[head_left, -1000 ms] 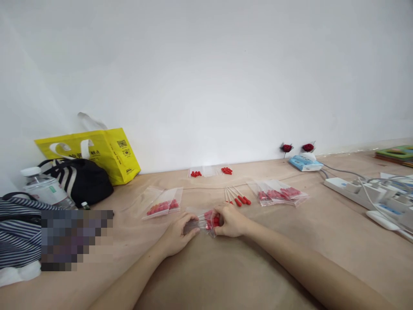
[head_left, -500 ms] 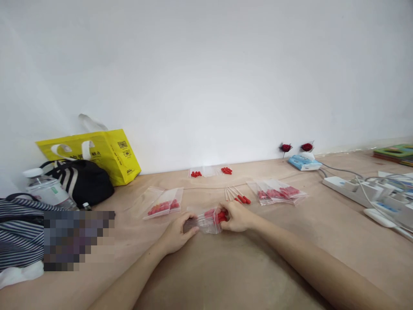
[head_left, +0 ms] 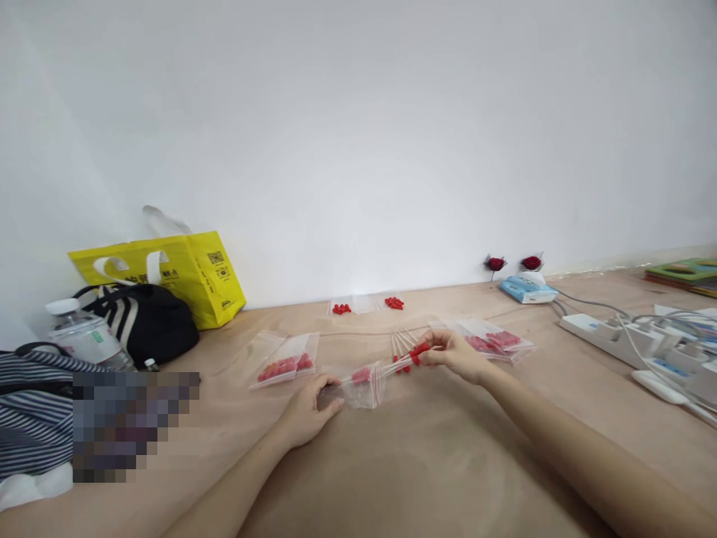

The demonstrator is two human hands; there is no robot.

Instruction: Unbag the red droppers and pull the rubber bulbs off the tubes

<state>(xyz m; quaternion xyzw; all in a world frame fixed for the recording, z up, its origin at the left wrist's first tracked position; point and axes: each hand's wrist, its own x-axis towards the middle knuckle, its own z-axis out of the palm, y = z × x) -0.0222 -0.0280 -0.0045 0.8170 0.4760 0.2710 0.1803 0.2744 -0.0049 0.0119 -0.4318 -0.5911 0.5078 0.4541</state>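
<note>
My left hand [head_left: 314,409] is closed on the left end of a clear zip bag [head_left: 367,396], thumb and fingers around the plastic. Inside the bag lies something with a red tip [head_left: 361,375]. My right hand [head_left: 452,356] pinches a few white sticks by their red tips [head_left: 417,354]; their pale shafts reach left to the bag's mouth, and I cannot tell whether the ends are still inside. Behind the held sticks, more red-tipped sticks [head_left: 401,341] lie on the table, partly covered by them.
Zip bags of red-tipped sticks lie on the left [head_left: 285,362] and right [head_left: 498,340]; another bag [head_left: 367,302] is by the wall. A yellow bag [head_left: 207,276], black bag [head_left: 165,321] and bottle [head_left: 84,336] stand left. Tissues [head_left: 526,290] and a power strip [head_left: 594,329] sit right.
My right hand has moved right and away from the zip bag, drawing the red-tipped sticks out with it. My left hand stays on the bag.
</note>
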